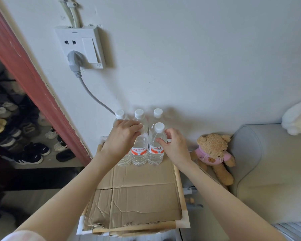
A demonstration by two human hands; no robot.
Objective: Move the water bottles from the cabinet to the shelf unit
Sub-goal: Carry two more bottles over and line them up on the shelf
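We are losing the cap and shoulder of the middle clear plastic water bottle with a red-and-white label [139,150] under the left hand [123,138]. The bottle at nine o'clock of it [123,160] is showing only its base, and the back-row bottle at twelve o'clock of the right hand [175,145] is showing little beyond its white cap [158,113]. The white fluffy item [298,119] at three o'clock is running off the edge. The dark shoes [30,153] at nine o'clock are blurring in shadow.
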